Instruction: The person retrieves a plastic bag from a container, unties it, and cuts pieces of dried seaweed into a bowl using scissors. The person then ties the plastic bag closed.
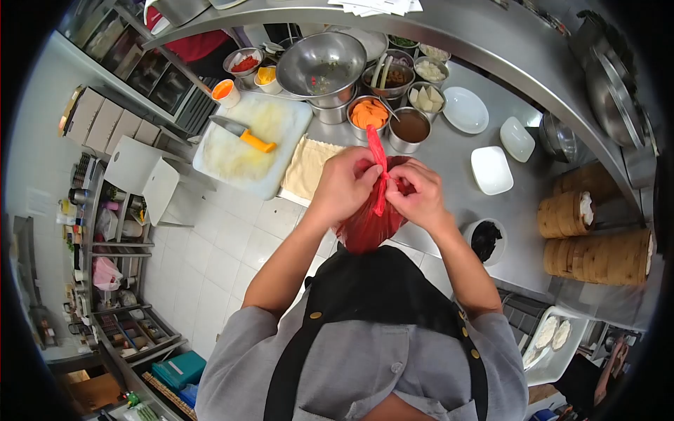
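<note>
A red plastic bag hangs between my two hands, close to my apron at the counter's front edge. Its twisted top shows a knot between my fingers, with one end sticking up. My left hand pinches the bag's top on the left side of the knot. On the other side, the fingers of my right hand are closed on the bag's top too. What is inside the bag cannot be made out. Just beyond my hands stand a container of orange slices and a container of brown sauce.
A knife with a yellow handle lies on a white cutting board at the left, beside a beige cloth. A large metal bowl stands behind. Plates, a tub of black food and bamboo steamers are at the right.
</note>
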The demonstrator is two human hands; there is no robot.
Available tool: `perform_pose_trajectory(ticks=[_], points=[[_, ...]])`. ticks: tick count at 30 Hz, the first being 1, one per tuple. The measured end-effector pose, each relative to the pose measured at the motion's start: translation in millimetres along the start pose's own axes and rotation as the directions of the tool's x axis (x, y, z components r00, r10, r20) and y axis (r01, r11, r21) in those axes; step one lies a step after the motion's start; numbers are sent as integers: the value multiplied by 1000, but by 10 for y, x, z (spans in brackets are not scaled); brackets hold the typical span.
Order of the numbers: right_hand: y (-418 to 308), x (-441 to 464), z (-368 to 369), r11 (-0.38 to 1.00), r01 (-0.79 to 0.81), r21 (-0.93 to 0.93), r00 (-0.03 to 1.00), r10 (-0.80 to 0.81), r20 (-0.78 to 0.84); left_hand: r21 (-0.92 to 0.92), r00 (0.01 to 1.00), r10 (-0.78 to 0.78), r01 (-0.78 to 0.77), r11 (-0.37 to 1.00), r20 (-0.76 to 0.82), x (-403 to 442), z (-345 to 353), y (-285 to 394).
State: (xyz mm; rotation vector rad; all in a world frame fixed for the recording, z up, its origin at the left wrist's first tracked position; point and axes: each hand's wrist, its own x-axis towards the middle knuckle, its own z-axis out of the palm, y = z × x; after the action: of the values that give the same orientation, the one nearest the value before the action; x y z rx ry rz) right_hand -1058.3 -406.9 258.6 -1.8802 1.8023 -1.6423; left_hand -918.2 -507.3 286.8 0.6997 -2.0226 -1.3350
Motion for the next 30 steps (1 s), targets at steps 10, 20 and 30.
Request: perform_pose_trajectory(ticks=[10, 20, 30], points=[[-68, 126, 74, 989, 95, -110, 995, -94, 15, 328, 940, 149, -251, 911, 307, 191, -229, 60], [-108, 312, -27, 967, 229, -114, 964, -209, 162, 268, 875, 386, -463, 845, 293, 227, -180, 2], [-81, 289, -126, 988, 125, 87, 965, -141, 223, 6, 851, 149, -176, 984, 503, 311, -243, -84]])
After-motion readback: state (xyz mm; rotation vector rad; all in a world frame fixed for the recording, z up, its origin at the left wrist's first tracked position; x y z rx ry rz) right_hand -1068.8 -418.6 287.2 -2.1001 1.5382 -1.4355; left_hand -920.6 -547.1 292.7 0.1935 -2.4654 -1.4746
